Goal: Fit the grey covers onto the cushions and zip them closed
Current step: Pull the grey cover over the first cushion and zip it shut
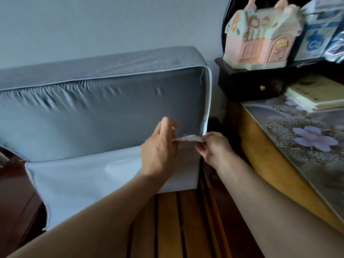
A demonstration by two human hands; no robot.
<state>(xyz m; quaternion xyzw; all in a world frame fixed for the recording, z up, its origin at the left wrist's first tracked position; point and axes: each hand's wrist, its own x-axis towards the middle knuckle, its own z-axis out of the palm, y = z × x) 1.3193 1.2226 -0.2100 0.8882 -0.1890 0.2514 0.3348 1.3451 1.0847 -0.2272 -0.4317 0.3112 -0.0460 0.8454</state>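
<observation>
At the far left, dark wood furniture (16, 192) was cut off by the frame edge, so I couldn't tell what piece it was. One cushion (89, 183) stood upright on the slatted wooden bench (178, 220), leaning toward the wall (111, 21), and its left end ran out of the shot. One grey cover (104, 112) was pulled over the upper part of it; the pale lower part of the cushion was still bare, so the cover wasn't all the way on. White piping ran along the cover's top edge and down its right corner. I couldn't make out a zipper anywhere.

Your left hand (160, 151) was at the cover's lower edge near the right corner, fingers partly blurred, and seemed to pinch a pale strip (188, 139) there. Honestly hard to say whether that strip was cover hem or cushion. Your right hand (214, 146) gripped the other end of the same strip, fingers curled round it right at the corner.

Over on the right, a side table (270, 164) with a flowery plastic sheet carried one stack of papers (316, 95), cut by the edge. Behind it one small dark drawer box (247, 86) had one pink toy house (260, 34) on top. The drawer was closed, contents hidden.
</observation>
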